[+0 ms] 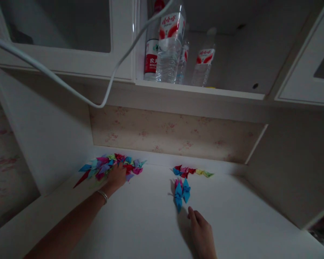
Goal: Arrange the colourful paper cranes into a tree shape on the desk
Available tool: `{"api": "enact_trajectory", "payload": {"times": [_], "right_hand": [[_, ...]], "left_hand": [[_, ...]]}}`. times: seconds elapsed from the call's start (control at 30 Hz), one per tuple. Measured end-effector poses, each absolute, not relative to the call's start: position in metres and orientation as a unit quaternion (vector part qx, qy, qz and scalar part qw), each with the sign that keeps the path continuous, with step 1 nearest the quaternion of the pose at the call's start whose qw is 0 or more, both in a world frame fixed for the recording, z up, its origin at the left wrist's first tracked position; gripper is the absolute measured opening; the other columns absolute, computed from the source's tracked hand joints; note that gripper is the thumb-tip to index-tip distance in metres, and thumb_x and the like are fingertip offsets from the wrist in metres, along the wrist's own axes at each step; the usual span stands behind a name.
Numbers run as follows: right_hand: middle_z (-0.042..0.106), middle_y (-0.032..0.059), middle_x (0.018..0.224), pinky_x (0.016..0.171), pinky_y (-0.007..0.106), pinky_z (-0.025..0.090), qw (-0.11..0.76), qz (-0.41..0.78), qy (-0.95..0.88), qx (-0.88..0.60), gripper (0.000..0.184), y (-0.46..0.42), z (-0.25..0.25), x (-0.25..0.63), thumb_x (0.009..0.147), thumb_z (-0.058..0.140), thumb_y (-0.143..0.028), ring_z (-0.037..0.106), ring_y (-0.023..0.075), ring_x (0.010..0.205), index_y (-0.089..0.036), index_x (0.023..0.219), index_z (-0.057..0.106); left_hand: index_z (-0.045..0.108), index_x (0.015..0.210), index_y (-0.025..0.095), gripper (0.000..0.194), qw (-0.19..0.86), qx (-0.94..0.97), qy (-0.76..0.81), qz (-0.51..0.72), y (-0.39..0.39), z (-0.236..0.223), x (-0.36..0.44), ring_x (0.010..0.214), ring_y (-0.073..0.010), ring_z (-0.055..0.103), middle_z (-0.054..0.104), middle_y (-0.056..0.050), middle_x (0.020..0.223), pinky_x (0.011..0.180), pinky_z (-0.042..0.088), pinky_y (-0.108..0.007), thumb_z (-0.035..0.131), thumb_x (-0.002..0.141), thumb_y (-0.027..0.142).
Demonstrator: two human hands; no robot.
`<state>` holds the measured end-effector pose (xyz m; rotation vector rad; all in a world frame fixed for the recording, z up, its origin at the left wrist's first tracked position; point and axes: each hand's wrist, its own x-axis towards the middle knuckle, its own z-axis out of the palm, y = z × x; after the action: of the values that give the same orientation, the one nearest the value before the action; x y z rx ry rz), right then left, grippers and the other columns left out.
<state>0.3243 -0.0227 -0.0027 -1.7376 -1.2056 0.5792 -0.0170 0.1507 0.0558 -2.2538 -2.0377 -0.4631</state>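
A pile of coloured folded paper cranes [99,167] lies at the back left of the white surface. My left hand [117,176], with a bracelet [103,196] at the wrist, reaches into this pile; its fingertips are lost among the paper, so any grip is hidden. Right of the middle, two blue paper cranes [178,196] lie with a pink one [178,182] partly behind them. Just in front of these is my right hand [201,228], fingers curled closed with nothing visible in them. Behind the blue cranes runs a short row of red, blue and yellow-green cranes [190,171].
Overhead, an open cabinet shelf [199,90] holds several clear plastic bottles [169,54]. A white cable [70,90] hangs across the upper left. White side panels [51,136] flank the surface, and flowered wallpaper [164,133] covers the back.
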Motion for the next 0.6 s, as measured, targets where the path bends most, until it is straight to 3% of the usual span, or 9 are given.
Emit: {"api": "enact_trajectory", "payload": {"times": [0.37, 0.6], "right_hand": [[0.059, 0.0026, 0.058, 0.055, 0.026, 0.034, 0.445, 0.242, -0.496, -0.705, 0.049, -0.022, -0.003, 0.322, 0.086, 0.036, -0.059, 0.051, 0.0167, 0.057, -0.021, 0.062, 0.057], [0.059, 0.0011, 0.054, 0.053, 0.026, 0.033, 0.454, 0.239, -0.499, -0.698, 0.048, -0.018, -0.011, 0.325, 0.086, 0.038, -0.059, 0.049, 0.0157, 0.052, -0.023, 0.059, 0.055]], "left_hand": [[0.065, 0.106, 0.015, 0.043, 0.039, -0.774, -0.623, -0.103, 0.144, 0.058, -0.023, 0.100, -0.0276, 0.059, 0.068, -0.014, 0.100, 0.087, 0.043, -0.040, 0.037, 0.078, -0.002], [0.066, 0.104, 0.020, 0.031, -0.004, -0.787, -0.585, -0.196, 0.141, 0.080, 0.002, 0.095, -0.0264, 0.064, 0.069, -0.012, 0.108, 0.083, 0.044, -0.038, 0.040, 0.088, 0.013]]}}
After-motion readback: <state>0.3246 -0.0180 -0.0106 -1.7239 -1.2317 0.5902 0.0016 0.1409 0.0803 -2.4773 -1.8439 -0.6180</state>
